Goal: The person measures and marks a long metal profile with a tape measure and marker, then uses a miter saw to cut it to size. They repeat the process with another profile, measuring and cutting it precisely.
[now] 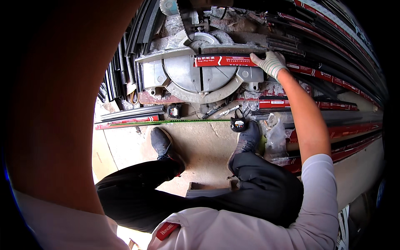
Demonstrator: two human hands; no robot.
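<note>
My right hand (271, 63), in a pale knit glove, is closed on a long dark profile strip (225, 61) with red printed film. The strip lies along the fence of a miter saw (177, 74), its left end just left of the slot in the round table. Above that end, the toothed saw blade (186, 21) stands raised, apart from the strip. My left arm (62, 104) reaches up along the left side, and its hand is outside the picture. Near my right shoe, a black tape measure (238, 124) has its green tape (187, 121) drawn out leftward.
Another tape measure (174, 111) and a marker (213, 111) lie before the saw. Dark profiles (143, 29) are piled at left. Red-wrapped profiles (333, 79) are stacked at right beside crumpled clear plastic (275, 135). My shoes (161, 141) stand on the floor.
</note>
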